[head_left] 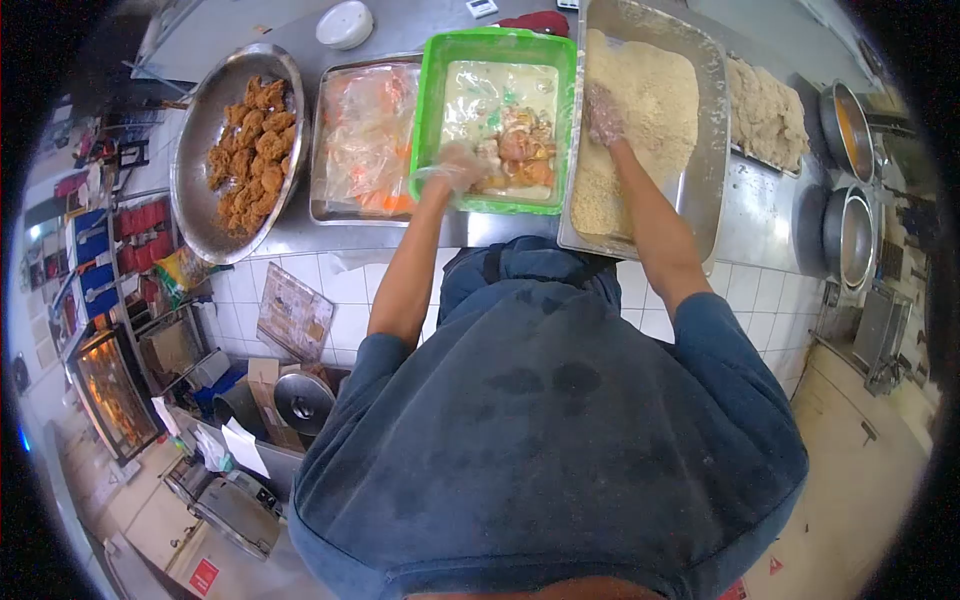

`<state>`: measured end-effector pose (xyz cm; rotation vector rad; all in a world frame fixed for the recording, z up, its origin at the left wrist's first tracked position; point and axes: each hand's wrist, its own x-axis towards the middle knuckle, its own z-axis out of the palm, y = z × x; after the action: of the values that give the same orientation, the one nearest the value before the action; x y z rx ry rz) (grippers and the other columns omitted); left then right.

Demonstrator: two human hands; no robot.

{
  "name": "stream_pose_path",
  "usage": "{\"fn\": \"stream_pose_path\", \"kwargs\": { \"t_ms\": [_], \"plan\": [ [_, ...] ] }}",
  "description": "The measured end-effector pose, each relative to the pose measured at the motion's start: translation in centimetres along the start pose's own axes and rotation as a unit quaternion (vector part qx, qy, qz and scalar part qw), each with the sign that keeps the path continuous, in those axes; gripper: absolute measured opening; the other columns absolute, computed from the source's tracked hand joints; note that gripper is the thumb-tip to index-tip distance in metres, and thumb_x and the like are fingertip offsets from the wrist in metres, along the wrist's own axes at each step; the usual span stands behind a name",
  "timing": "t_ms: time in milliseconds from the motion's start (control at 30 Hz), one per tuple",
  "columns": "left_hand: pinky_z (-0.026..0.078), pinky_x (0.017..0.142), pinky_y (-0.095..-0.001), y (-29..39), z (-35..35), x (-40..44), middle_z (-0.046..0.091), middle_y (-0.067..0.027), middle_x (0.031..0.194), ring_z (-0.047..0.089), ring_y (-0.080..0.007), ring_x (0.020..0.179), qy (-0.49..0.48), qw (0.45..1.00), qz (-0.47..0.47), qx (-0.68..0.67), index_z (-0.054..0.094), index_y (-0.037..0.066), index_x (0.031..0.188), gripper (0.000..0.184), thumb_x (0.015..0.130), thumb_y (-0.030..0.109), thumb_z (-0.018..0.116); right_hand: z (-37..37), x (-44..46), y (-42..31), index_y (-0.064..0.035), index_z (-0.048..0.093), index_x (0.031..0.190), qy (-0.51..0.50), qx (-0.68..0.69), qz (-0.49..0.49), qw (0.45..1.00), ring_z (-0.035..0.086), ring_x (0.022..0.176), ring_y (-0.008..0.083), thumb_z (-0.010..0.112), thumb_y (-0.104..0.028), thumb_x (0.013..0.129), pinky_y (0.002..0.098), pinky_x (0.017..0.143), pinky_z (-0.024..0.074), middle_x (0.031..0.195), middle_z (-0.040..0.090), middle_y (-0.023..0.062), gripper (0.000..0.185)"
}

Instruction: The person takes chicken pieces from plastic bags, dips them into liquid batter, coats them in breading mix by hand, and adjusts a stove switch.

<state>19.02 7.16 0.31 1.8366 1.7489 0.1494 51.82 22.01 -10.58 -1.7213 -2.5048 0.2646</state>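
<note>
My left hand [455, 167], in a clear plastic glove, is over the lower left side of a green tub [426, 110]. Pale, milky liquid [480, 85] fills the tub, and raw chicken pieces [525, 150] lie in it at the lower right, close to my left fingers. Glare and the loose glove obscure how those fingers are bent. My right hand [604, 115], gloved and dusted, rests on breading flour [655, 90] at the left side of a deep metal tray [712, 130]. Its fingers look stretched out, with nothing visible in them.
Fried chicken [250, 155] sits in a metal bowl [187, 170] at the left. Beside it, a metal tray [318, 190] holds plastic-covered orange and pale contents. Right of the flour stand a tray of coated pieces [768, 115] and two metal bowls [850, 235]. A white lidded container [344, 25] stands behind.
</note>
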Motion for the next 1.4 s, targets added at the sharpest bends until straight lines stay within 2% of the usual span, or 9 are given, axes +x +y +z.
{"fn": "stream_pose_path", "kwargs": {
  "t_ms": [200,333,467,800,1000,1100,1233,1333,1400],
  "plan": [
    [0.054,0.073,-0.0419,-0.1,-0.9,0.2,0.068,-0.024,0.088,0.068,-0.0337,0.082,-0.081,0.987,-0.127,-0.054,0.069,-0.003,0.089,0.039,0.065,0.028,0.072,1.8,-8.3,1.1,-0.0059,0.025,0.15,0.06,0.301,-0.211,0.928,0.024,0.143,0.0304,0.054,-0.033,0.087,0.0422,0.119,0.0142,0.154,0.028,0.0158,0.074],
    [0.054,0.069,-0.041,-0.6,-1.0,-0.1,0.068,-0.0236,0.082,0.067,-0.0329,0.077,-0.005,0.985,-0.109,-0.134,0.069,-0.004,0.086,0.038,0.065,0.028,0.073,3.2,-14.0,2.6,-0.0055,0.029,0.149,-0.295,0.541,0.031,0.787,0.026,0.142,0.0265,0.051,-0.035,0.09,0.0412,0.118,0.0158,0.154,0.03,0.0111,0.07],
    [0.052,0.071,-0.0374,-3.6,1.3,1.3,0.069,-0.0177,0.088,0.065,-0.0255,0.08,0.024,0.98,-0.053,-0.188,0.068,-0.002,0.095,0.036,0.073,0.026,0.071,-9.7,-15.4,-4.9,-0.0057,0.036,0.146,-0.389,0.554,0.153,0.72,0.033,0.138,0.0211,0.047,-0.031,0.094,0.0424,0.114,0.0266,0.15,0.037,0.0108,0.058],
    [0.048,0.06,-0.0366,3.6,-6.6,1.2,0.068,-0.0101,0.074,0.061,-0.0191,0.065,0.194,0.911,0.024,-0.363,0.071,0.003,0.085,0.02,0.085,0.023,0.068,-12.9,-15.3,-4.2,-0.0024,0.061,0.116,-0.203,0.783,0.416,0.415,0.07,0.085,0.0258,0.055,-0.029,0.095,0.043,0.072,0.0596,0.102,0.07,0.0128,0.034],
    [0.049,0.066,-0.0437,6.7,-7.1,4.1,0.067,-0.0167,0.083,0.064,-0.0343,0.076,0.39,0.903,0.137,-0.112,0.071,0.008,0.09,0.016,0.082,0.021,0.067,-16.1,-12.6,0.0,-0.0013,0.05,0.129,-0.068,0.841,0.378,0.381,0.057,0.117,0.0274,0.038,-0.034,0.1,0.0468,0.1,0.0456,0.126,0.059,0.0153,0.045],
    [0.051,0.071,-0.0447,6.7,-4.4,3.6,0.067,-0.0173,0.087,0.064,-0.036,0.083,0.256,0.952,0.161,-0.04,0.07,0.009,0.092,0.02,0.081,0.025,0.067,-19.7,-11.4,-1.2,-0.0032,0.044,0.134,0.118,0.821,0.37,0.418,0.054,0.119,0.0292,0.03,-0.033,0.101,0.0453,0.103,0.043,0.129,0.057,0.0129,0.047],
    [0.052,0.076,-0.0441,5.3,-1.7,1.3,0.067,-0.019,0.092,0.064,-0.0368,0.086,0.112,0.986,0.093,-0.08,0.068,0.01,0.096,0.027,0.079,0.03,0.068,-12.7,-15.1,2.1,-0.0051,0.048,0.133,0.149,0.68,0.227,0.681,0.05,0.122,0.0319,0.032,-0.033,0.101,0.0438,0.105,0.0389,0.131,0.055,0.016,0.045],
    [0.051,0.076,-0.0456,5.8,-3.6,2.1,0.068,-0.0185,0.089,0.065,-0.0368,0.084,0.12,0.987,-0.098,-0.047,0.069,0.01,0.098,0.035,0.079,0.039,0.069,-8.6,-18.4,2.6,-0.0057,0.044,0.138,-0.013,0.448,0.277,0.85,0.042,0.132,0.0358,0.034,-0.037,0.1,0.0458,0.11,0.0336,0.139,0.047,0.0246,0.05],
    [0.053,0.073,-0.0464,4.9,-3.7,4.5,0.068,-0.0203,0.088,0.066,-0.0384,0.079,0.211,0.977,-0.025,0.019,0.069,0.007,0.092,0.028,0.077,0.031,0.066,-7.7,-19.6,2.7,-0.0074,0.041,0.141,-0.236,-0.048,0.032,0.97,0.043,0.131,0.038,0.036,-0.038,0.099,0.0439,0.109,0.0353,0.137,0.047,0.028,0.052]
  ]
}}
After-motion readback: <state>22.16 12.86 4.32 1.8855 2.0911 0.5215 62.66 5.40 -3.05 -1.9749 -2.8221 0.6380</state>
